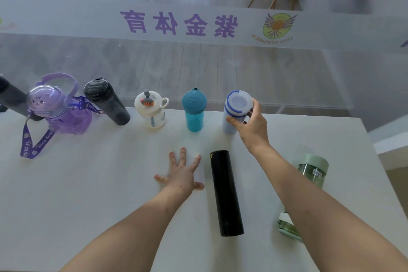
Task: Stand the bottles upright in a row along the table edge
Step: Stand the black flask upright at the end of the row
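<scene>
Fingers (234, 122) of the right hand (254, 127) curl round the white bottle (231, 110) with the blue ring, which stands at the far edge of the counter (99, 183), with the teal bottle (194, 115) just to its left. It looks like smooth, hard plastic, round and likely light, so a hold round the middle should stop it slipping. Nearer than the white bottle, the left hand (182, 174) lies flat with fingers spread, and a long shiny black bottle (226, 192) lies on its side.
</scene>
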